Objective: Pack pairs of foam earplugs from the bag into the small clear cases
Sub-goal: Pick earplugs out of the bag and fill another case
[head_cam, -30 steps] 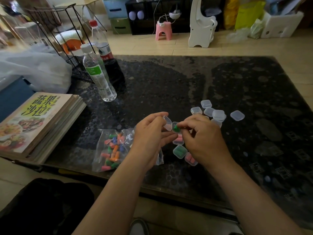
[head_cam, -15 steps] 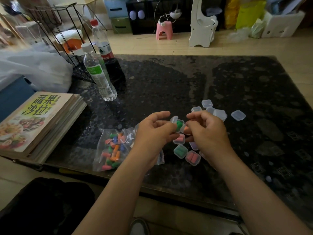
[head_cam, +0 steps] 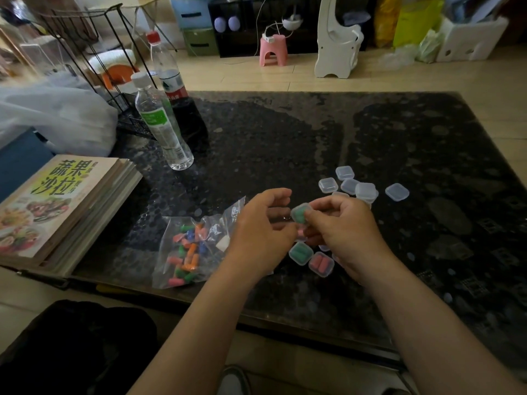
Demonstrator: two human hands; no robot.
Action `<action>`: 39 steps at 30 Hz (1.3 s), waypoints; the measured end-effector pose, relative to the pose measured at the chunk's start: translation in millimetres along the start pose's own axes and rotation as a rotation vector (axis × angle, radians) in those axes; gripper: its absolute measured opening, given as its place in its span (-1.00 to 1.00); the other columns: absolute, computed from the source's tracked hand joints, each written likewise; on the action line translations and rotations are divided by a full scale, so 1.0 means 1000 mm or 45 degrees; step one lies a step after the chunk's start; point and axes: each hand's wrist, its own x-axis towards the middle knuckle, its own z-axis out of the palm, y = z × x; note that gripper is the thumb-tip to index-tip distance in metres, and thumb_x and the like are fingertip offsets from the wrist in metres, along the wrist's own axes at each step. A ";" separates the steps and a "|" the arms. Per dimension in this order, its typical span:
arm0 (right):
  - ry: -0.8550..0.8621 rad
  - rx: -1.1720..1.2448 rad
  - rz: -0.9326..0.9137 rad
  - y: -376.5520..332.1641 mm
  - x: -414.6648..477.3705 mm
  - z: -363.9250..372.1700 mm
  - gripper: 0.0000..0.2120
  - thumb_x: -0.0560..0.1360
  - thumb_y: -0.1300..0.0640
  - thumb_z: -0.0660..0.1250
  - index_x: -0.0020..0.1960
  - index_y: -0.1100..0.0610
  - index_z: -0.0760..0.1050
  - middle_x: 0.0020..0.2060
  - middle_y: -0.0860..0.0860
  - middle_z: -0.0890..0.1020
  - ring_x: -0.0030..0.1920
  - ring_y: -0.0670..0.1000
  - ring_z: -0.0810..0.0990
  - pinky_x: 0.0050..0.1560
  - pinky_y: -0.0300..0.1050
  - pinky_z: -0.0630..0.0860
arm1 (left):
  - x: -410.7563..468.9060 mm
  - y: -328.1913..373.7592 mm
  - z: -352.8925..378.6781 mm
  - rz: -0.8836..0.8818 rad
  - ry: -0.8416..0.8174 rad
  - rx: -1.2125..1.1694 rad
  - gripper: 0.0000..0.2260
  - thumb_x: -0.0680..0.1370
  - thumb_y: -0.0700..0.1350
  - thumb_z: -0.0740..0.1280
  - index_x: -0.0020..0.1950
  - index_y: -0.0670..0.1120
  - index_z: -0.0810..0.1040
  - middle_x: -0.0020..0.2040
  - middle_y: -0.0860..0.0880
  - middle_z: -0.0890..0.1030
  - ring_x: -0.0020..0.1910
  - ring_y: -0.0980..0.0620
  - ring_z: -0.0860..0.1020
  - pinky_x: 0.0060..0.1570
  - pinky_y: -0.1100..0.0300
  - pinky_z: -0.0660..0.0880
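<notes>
My right hand (head_cam: 345, 232) pinches a small clear case (head_cam: 300, 213) with green earplugs inside and its lid down, held just above the table. My left hand (head_cam: 259, 232) hovers right beside it, fingers loosely curled, holding nothing that I can see. The clear bag of coloured earplugs (head_cam: 186, 249) lies to the left of my left hand. Below my hands sit a filled green case (head_cam: 299, 253) and a filled pink case (head_cam: 321, 264). Several empty clear cases (head_cam: 349, 184) are clustered behind my right hand, and one more (head_cam: 397, 191) lies apart to the right.
The dark glass table (head_cam: 285, 143) carries a water bottle (head_cam: 162, 124) at the back left, with a second bottle (head_cam: 166, 72) and a wire rack (head_cam: 94, 49) behind it. A stack of cookbooks (head_cam: 65, 209) and a white plastic bag (head_cam: 54, 115) sit at the left edge.
The case's lid went from open to closed. My left hand let go of the case and drew slightly left; my right hand now holds it alone.
</notes>
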 end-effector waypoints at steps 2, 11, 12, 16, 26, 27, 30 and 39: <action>0.058 -0.225 -0.017 0.006 0.004 0.001 -0.93 0.57 0.04 0.42 0.03 -0.04 0.56 -0.12 -0.04 0.70 -0.17 -0.06 0.73 -0.09 0.00 0.70 | 0.002 -0.003 -0.002 0.037 0.126 0.067 -0.59 0.51 -0.34 0.42 0.27 0.04 0.55 0.13 0.09 0.60 0.06 0.18 0.62 -0.02 0.31 0.62; 0.102 -0.731 -0.139 0.006 -0.002 0.009 -0.87 0.61 0.09 0.33 0.15 0.03 0.57 -0.04 -0.04 0.61 -0.09 -0.04 0.65 -0.08 0.01 0.68 | -0.001 -0.007 -0.036 0.148 0.510 0.174 -0.68 0.54 -0.34 0.32 -0.04 0.13 0.55 -0.14 0.08 0.64 -0.26 0.26 0.55 -0.25 0.41 0.50; 0.125 -0.748 -0.162 0.004 -0.003 0.011 -0.86 0.62 0.11 0.32 0.16 0.05 0.57 -0.02 -0.02 0.61 -0.08 -0.03 0.65 -0.07 0.01 0.68 | -0.002 -0.009 -0.042 0.125 0.526 0.184 -0.68 0.55 -0.33 0.32 -0.04 0.14 0.55 -0.15 0.09 0.64 -0.27 0.27 0.55 -0.25 0.40 0.51; 0.046 -0.656 -0.202 -0.003 -0.004 0.026 -0.89 0.60 0.18 0.34 0.01 -0.03 0.55 -0.06 -0.09 0.61 -0.07 -0.12 0.60 -0.06 -0.12 0.64 | -0.005 -0.025 -0.069 0.029 0.614 0.290 -0.73 0.56 -0.31 0.33 -0.04 0.09 0.56 -0.16 0.11 0.63 -0.24 0.22 0.57 -0.21 0.37 0.50; -0.313 -0.267 0.041 -0.008 -0.007 0.084 -0.71 0.57 0.30 0.37 -0.17 -0.07 0.59 -0.18 -0.03 0.73 -0.10 -0.05 0.74 0.02 -0.03 0.69 | -0.021 -0.063 -0.134 -0.416 0.650 0.578 -0.73 0.57 -0.10 0.37 0.27 -0.06 0.54 0.10 -0.04 0.58 0.05 0.00 0.55 -0.04 0.21 0.38; -0.333 -0.218 0.099 -0.008 -0.007 0.088 -0.71 0.56 0.32 0.37 -0.17 -0.06 0.60 -0.19 -0.02 0.74 -0.10 -0.04 0.75 0.02 -0.02 0.70 | -0.022 -0.068 -0.139 -0.495 0.618 0.552 -0.67 0.58 -0.06 0.37 0.32 -0.08 0.52 0.10 -0.02 0.58 0.06 0.00 0.54 0.01 0.19 0.39; -0.431 -0.093 0.288 -0.010 -0.007 0.097 -0.78 0.55 0.37 0.36 -0.11 0.09 0.65 -0.14 0.07 0.74 -0.12 0.02 0.76 -0.04 -0.02 0.71 | -0.024 -0.078 -0.147 -0.661 0.531 0.477 -0.54 0.56 0.10 0.39 0.39 -0.09 0.51 0.09 0.00 0.60 0.07 0.00 0.59 0.12 0.10 0.53; -0.669 -0.261 0.309 -0.006 -0.006 0.116 -0.81 0.55 0.31 0.42 -0.06 0.05 0.71 -0.29 0.16 0.71 -0.46 -0.02 0.62 -0.46 -0.19 0.53 | -0.022 -0.068 -0.139 -0.704 0.189 0.159 -0.80 0.60 -0.01 0.39 -0.02 -0.14 0.65 -0.14 -0.18 0.72 -0.24 -0.07 0.74 -0.35 0.07 0.67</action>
